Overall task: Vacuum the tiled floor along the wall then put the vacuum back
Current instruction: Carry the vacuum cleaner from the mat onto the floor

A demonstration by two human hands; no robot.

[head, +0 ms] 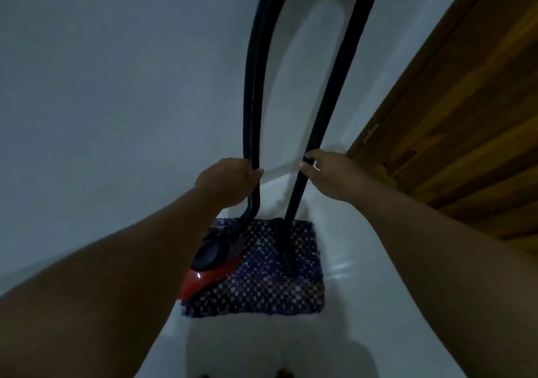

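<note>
Hands (230, 181) gripping upright hose (251, 92) (looped)

1. You have an open lane between the black hose (251, 92) at your 11 o'clock and the black wand (340, 86) at 1 o'clock; only pale wall (102, 72) shows through it.
2. At 3 o'clock the wooden door (454, 110) closes off the right side, near your right hand (329, 177).
3. At 9 o'clock the wall runs close beside your left hand (230, 181).
4. At 6 o'clock the red vacuum body (209, 276) sits on the checkered mat (276, 284), blocking the floor (364, 305) there; bare tile lies right of the mat.
</note>
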